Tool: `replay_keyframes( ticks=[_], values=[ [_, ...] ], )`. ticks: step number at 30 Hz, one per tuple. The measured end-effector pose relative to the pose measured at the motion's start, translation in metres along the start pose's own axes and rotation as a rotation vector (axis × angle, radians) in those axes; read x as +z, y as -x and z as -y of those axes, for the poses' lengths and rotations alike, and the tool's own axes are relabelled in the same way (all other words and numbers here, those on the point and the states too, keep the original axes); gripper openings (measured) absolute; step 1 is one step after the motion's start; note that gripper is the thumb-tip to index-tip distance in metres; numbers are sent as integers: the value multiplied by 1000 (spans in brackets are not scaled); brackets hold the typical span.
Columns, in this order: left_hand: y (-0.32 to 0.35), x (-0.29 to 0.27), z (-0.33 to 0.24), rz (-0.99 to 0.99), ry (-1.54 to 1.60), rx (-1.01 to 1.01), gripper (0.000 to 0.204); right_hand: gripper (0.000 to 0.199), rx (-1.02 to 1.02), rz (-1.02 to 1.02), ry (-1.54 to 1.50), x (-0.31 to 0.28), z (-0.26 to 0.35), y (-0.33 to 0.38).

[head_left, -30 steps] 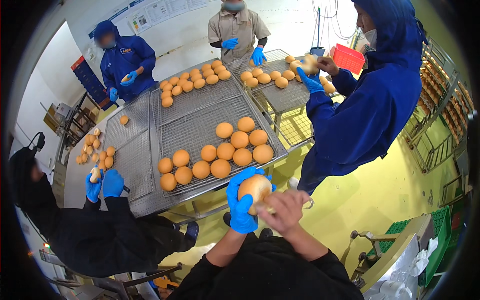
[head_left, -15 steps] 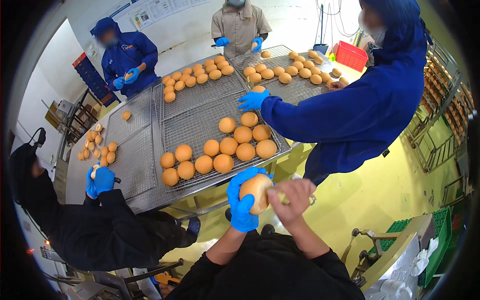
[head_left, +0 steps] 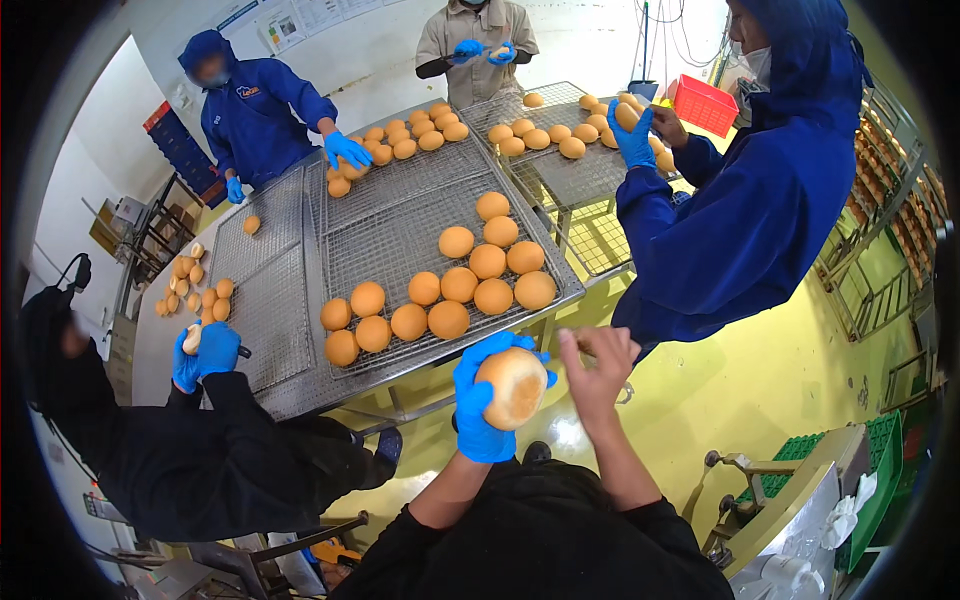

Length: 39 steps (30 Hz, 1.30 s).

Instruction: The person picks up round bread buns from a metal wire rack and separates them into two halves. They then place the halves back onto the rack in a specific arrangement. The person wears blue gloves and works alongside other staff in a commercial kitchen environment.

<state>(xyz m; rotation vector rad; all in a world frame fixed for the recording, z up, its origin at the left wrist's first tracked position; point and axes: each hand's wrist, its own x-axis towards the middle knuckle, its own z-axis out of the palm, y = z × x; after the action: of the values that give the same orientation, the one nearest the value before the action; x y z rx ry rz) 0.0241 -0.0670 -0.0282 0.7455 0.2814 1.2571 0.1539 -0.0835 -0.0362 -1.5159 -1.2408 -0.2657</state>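
My left hand (head_left: pixel 487 400), in a blue glove, is wrapped round a round bun (head_left: pixel 514 388) in front of my body. The bun's pale side with a browned patch faces up. Just right of it, my bare right hand (head_left: pixel 598 372) is raised, thumb apart from loosely curled fingers. It does not touch the bun, and I see nothing in it. Beyond my hands, several golden-brown buns (head_left: pixel 448 319) stand in rows on the near part of a wire rack (head_left: pixel 385 245).
The rack lies on a metal table (head_left: pixel 335 385). A co-worker in black (head_left: pixel 130 440) works at left; another in blue (head_left: pixel 735 220) holds a bun at right. Two more people stand across the table. A metal frame with a green tray (head_left: pixel 870 500) stands at lower right.
My right hand has lifted off the bun and moved slightly up and right. One more bun stands on the near rack, and the right co-worker's gloved hand has drawn back from it.
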Motion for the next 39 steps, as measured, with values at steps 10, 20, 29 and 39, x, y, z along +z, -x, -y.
replay_keyframes(
  ticks=[10,20,29,39],
  values=[
    [-5,-6,-7,-43,844,-407,46,12,172,59,2,-10,-11,10],
    [-16,-7,-7,-83,787,-453,46,17,-5,157,-68,-33,28,7],
    [-27,-31,13,-177,158,-179,51,12,162,129,229,13,-19,24],
    [-204,-173,-19,-288,-1251,352,36,8,420,53,159,65,-59,33]
  ],
)
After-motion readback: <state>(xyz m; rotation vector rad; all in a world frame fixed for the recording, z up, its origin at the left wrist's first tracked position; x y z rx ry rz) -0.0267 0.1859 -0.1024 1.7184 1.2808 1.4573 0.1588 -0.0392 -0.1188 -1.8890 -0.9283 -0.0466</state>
